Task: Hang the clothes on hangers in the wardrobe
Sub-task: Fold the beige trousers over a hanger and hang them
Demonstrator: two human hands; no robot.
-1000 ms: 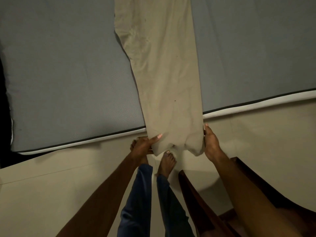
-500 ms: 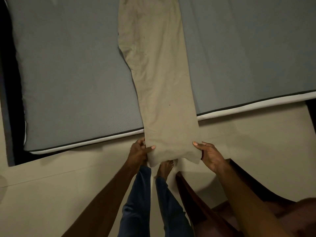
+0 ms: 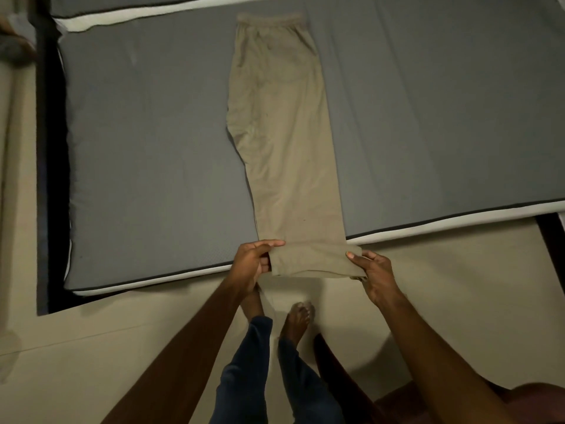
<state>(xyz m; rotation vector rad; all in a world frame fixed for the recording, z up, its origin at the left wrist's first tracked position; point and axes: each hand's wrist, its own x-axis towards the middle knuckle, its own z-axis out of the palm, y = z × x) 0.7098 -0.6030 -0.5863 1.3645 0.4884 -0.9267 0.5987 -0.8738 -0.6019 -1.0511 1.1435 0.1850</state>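
Fingers of the left hand [image 3: 249,266] curl round the left end of the folded hem, thumb on top and the other fingers tucked beneath the cloth; fingers of the right hand [image 3: 374,275] pinch the right end of the same fold, thumb pressed on the upper face and the rest wrapped under the edge; both hands hold the hem just clear of the near edge of the mattress [image 3: 146,166]. Between them the khaki trousers [image 3: 284,123] lie lengthwise across the grey mattress, legs stacked one on the other, waistband at the far side near the white piping, the cuff end turned back on itself into a narrow band where the hands grip it; the fabric is mostly flat, with soft creases around the seat. Below the hands, two bare feet [image 3: 298,316] stand on the pale floor [image 3: 91,347], with dark blue trouser legs [image 3: 244,377] above them; a dark wooden piece of furniture [image 3: 342,371] sits at the lower right, partly hidden by the right forearm, and I cannot tell what it is.
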